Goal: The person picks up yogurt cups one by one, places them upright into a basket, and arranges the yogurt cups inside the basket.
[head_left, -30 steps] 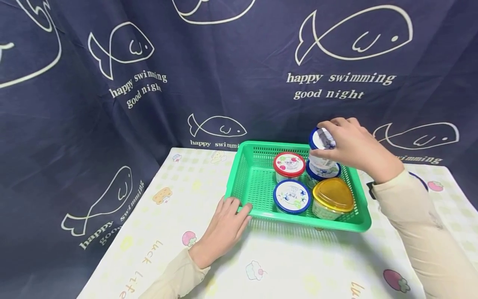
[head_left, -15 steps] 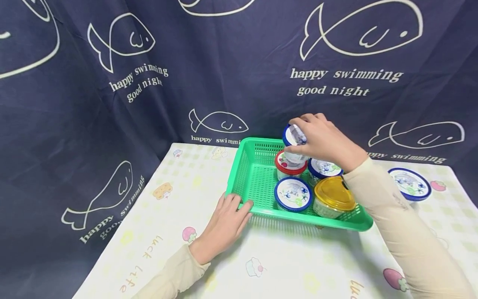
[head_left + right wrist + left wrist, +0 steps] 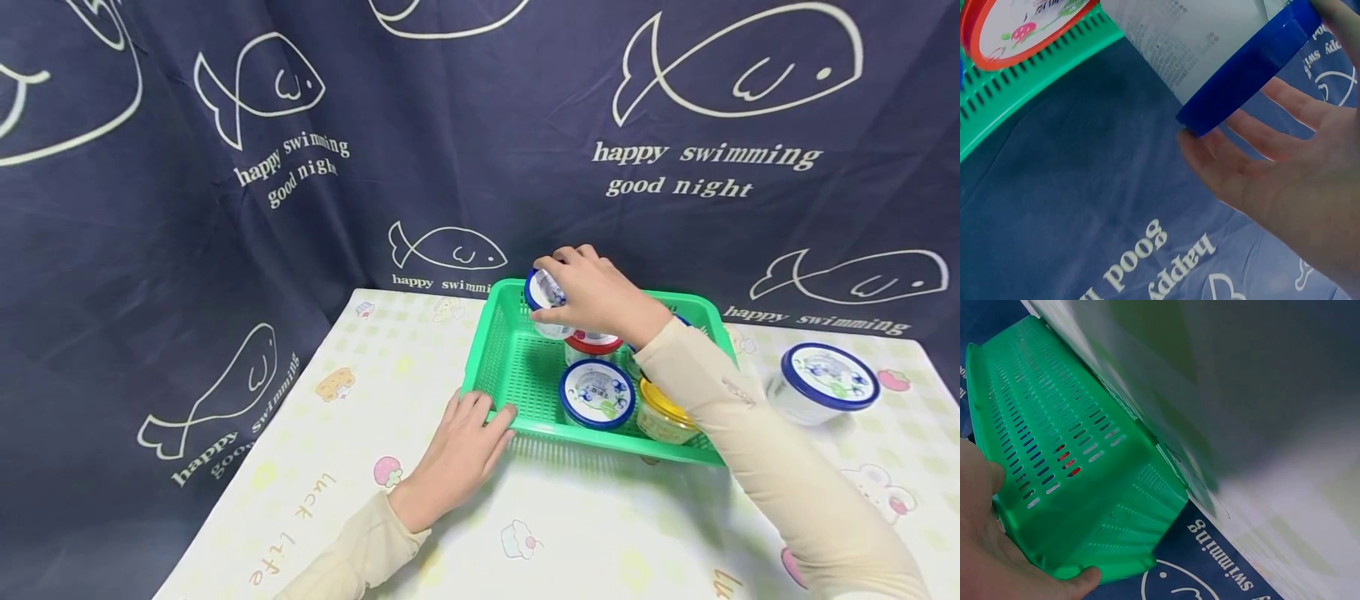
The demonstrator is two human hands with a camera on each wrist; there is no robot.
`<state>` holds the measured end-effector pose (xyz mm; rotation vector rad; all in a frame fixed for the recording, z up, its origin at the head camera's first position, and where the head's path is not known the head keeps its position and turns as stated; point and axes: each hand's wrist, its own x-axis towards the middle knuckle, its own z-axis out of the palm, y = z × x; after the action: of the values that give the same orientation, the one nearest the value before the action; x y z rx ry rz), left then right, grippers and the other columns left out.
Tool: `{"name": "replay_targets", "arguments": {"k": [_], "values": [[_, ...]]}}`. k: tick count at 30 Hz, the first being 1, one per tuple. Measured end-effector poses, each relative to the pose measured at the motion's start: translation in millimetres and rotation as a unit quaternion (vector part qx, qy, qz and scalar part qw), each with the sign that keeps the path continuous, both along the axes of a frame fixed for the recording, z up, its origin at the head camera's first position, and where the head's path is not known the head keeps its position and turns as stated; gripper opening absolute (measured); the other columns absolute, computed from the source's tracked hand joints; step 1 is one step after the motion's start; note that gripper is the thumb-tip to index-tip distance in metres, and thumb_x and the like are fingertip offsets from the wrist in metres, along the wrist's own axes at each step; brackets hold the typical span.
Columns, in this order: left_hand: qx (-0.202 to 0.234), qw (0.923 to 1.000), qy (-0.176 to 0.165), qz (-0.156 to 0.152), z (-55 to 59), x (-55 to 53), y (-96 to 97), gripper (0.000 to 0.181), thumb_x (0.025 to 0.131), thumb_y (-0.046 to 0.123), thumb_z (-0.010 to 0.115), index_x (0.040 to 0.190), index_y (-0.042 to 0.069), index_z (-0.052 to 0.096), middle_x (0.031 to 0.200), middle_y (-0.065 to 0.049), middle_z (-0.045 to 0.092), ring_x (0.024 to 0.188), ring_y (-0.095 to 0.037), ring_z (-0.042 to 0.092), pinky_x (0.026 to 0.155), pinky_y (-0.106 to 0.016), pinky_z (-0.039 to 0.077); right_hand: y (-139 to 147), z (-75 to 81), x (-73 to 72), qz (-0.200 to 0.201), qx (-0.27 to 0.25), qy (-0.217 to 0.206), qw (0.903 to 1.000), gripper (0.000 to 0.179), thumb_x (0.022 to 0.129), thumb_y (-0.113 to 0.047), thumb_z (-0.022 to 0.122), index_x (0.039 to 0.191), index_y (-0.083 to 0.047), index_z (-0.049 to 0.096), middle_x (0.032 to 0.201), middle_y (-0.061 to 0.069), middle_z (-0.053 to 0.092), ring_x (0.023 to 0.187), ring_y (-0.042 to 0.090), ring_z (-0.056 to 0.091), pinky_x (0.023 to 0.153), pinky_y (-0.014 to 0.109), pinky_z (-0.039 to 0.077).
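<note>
My right hand (image 3: 596, 293) grips a white tub with a blue lid (image 3: 1247, 69) by the lid's edge, holding it over the back left part of the green basket (image 3: 480, 358). Just right of it, a red-lidded tub (image 3: 594, 343) sits in the basket, partly covered. In front stands another blue-lidded tub (image 3: 597, 393). A yellow-lidded tub (image 3: 666, 414) and one more blue-lidded tub lie partly hidden under my right sleeve. My left hand (image 3: 459, 450) holds the basket's front left corner, its thumb and fingers around the rim in the left wrist view.
Outside the basket, to the right, a white tub with a blue lid (image 3: 828, 379) stands on the patterned tablecloth (image 3: 585, 533). A dark blue curtain (image 3: 450, 142) with fish drawings hangs right behind the table and along the left.
My right hand has carried the held tub leftward, from above the back right tub, past the red-lidded one, to the basket's back left. My left hand stays on the corner.
</note>
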<state>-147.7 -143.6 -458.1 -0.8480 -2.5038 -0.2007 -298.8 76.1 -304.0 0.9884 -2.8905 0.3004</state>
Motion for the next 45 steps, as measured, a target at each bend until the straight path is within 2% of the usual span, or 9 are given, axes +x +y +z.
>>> {"name": "replay_targets", "arguments": {"k": [9,14,22,33,41,45], "values": [[-0.007,0.9999,-0.013,0.003,1.0,-1.0,0.6,0.028,0.108,0.032,0.037,0.125,0.017,0.054,0.098,-0.003,0.05,0.104,-0.025,0.048,0.098,-0.047,0.037,-19,-7.5,-5.8,0.012,0.0,0.0,0.9999,0.079,0.084,-0.05,0.076,0.147,-0.011,0.047,0.143,0.02,0.047,0.127,0.039,0.041,0.104,0.059,0.038],[-0.013,0.9996,-0.024,0.006,0.3,-0.5,-0.1,0.031,0.109,0.033,0.034,0.126,0.017,0.054,0.099,-0.003,0.051,0.105,-0.025,0.047,0.099,-0.046,0.037,-29,-11.4,-9.3,0.01,-0.01,-0.026,0.9996,0.08,0.085,-0.05,0.076,0.147,-0.01,0.046,0.143,0.02,0.047,0.126,0.039,0.042,0.105,0.058,0.04],[-0.007,0.9999,-0.01,0.006,-0.7,0.2,0.1,0.027,0.108,0.033,0.039,0.125,0.017,0.054,0.099,-0.003,0.051,0.106,-0.025,0.048,0.099,-0.049,0.038,-38,-23.2,-19.1,0.01,-0.007,-0.06,0.9981,0.078,0.084,-0.046,0.078,0.146,-0.009,0.047,0.138,0.019,0.05,0.119,0.036,0.045,0.102,0.054,0.044],[-0.017,0.9996,-0.022,0.01,1.0,1.0,0.5,0.026,0.108,0.032,0.04,0.126,0.019,0.054,0.1,-0.003,0.051,0.108,-0.026,0.047,0.104,-0.051,0.036,-45,-46.6,-27.6,0.025,0.022,-0.073,0.9968,0.078,0.085,-0.042,0.079,0.146,-0.008,0.046,0.135,0.022,0.05,0.117,0.039,0.045,0.098,0.052,0.044],[-0.01,0.9997,-0.022,0.003,1.2,0.4,0.6,0.03,0.109,0.033,0.034,0.126,0.017,0.054,0.1,-0.003,0.051,0.108,-0.026,0.048,0.1,-0.048,0.037,-52,-62.1,-31.2,0.024,0.048,-0.083,0.9951,0.081,0.083,-0.044,0.079,0.148,-0.011,0.043,0.143,0.023,0.046,0.128,0.044,0.042,0.101,0.057,0.042],[-0.014,0.9996,-0.026,0.004,1.6,0.5,0.4,0.031,0.109,0.033,0.034,0.127,0.017,0.053,0.1,-0.003,0.051,0.108,-0.025,0.048,0.098,-0.047,0.037,-52,-65.8,-31.7,0.022,0.049,-0.086,0.9948,0.081,0.084,-0.041,0.08,0.148,-0.009,0.043,0.143,0.025,0.046,0.132,0.047,0.04,0.106,0.059,0.038]]}}
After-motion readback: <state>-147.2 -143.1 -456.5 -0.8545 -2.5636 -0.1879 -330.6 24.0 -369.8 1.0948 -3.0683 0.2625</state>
